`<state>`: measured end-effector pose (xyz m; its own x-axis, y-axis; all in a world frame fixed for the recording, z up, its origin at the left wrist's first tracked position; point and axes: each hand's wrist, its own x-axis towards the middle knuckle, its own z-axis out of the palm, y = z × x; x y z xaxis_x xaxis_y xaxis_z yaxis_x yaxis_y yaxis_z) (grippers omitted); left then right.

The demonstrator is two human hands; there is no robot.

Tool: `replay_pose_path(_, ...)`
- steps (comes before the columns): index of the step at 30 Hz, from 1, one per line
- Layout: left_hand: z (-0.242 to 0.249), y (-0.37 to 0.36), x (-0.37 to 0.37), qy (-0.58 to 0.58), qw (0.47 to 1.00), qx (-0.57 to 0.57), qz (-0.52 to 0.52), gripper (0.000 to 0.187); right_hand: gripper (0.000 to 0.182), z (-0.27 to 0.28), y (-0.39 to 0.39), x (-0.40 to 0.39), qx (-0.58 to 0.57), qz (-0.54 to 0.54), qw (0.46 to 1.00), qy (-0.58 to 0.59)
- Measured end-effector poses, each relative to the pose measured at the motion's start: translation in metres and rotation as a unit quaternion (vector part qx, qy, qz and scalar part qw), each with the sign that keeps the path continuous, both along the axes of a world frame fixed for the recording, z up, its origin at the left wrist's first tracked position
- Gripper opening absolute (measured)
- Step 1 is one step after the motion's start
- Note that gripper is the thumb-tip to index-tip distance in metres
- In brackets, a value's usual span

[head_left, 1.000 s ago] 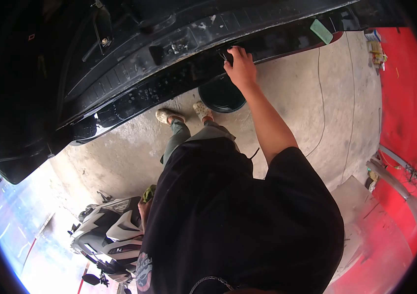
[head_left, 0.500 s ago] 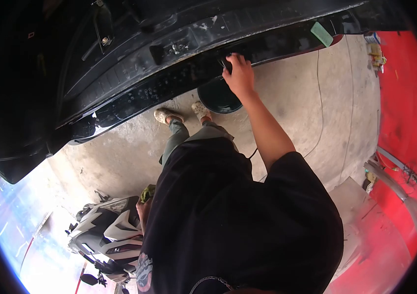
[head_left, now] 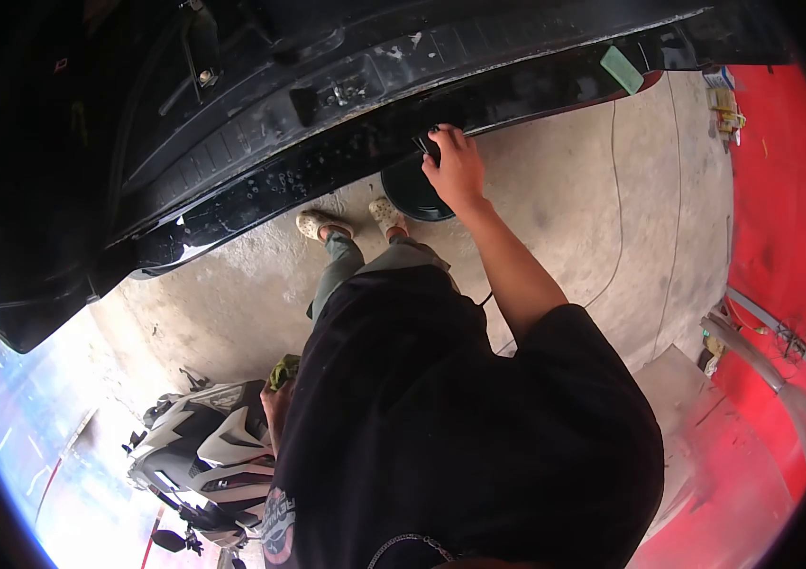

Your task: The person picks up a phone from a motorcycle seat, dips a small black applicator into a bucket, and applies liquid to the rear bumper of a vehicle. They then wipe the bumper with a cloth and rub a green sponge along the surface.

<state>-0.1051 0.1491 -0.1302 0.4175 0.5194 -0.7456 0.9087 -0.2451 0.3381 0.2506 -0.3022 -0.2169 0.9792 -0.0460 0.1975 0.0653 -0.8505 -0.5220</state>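
My right hand [head_left: 460, 169] has its fingers curled over a small black object at the near edge of a glossy black car panel [head_left: 346, 156]; its kind is hard to make out against the dark paint. Whitish spots or water drops mark the panel to the left of this hand. Low at my left side, my left hand [head_left: 276, 410] is closed around a crumpled yellow-green cloth [head_left: 283, 370], partly hidden by my shirt. A flat green pad [head_left: 621, 70] lies on the panel's right part.
Beneath the panel, by my shoes [head_left: 324, 225], stands a round dark basin [head_left: 417, 192]. A motorcycle [head_left: 209, 446] is parked behind me on the left. A thin cable [head_left: 618, 209] runs along the concrete floor at the right, near a red wall [head_left: 782, 180].
My right hand has drawn slightly back toward me and left, from over the panel to its near edge. The left hand with the cloth stays about where it was.
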Motion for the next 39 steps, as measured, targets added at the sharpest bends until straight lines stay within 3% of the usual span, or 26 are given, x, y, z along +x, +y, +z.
replay_pose_path(5,0.034,-0.025,0.036,0.026,1.0,0.004,-0.012,0.034,0.045,0.006,0.011,0.025,-0.011,0.005,1.0,-0.014)
replay_pose_path(12,0.023,-0.009,0.021,-0.022,0.997,0.012,-0.071,0.036,0.043,-0.001,0.01,0.008,-0.023,0.029,0.999,-0.022)
replay_pose_path(16,0.0,0.009,0.0,-0.026,0.999,-0.02,-0.016,0.039,0.043,0.001,0.015,0.029,-0.031,0.006,0.999,-0.04)
replay_pose_path(18,0.024,-0.009,0.021,0.021,0.999,0.027,-0.029,0.04,0.042,-0.001,0.021,0.022,-0.016,-0.007,0.999,-0.035)
replay_pose_path(24,0.03,-0.012,0.024,0.031,1.0,0.006,-0.004,0.04,0.042,-0.001,0.023,0.009,-0.015,0.014,1.0,-0.021)
replay_pose_path(31,-0.011,0.015,-0.02,-0.02,1.0,-0.018,0.015,0.039,0.042,0.0,0.041,0.006,0.008,-0.035,0.999,-0.008)
replay_pose_path(39,-0.03,0.026,-0.039,-0.026,0.999,-0.03,0.007,0.039,0.042,0.003,0.038,0.021,-0.007,0.001,1.0,-0.03)
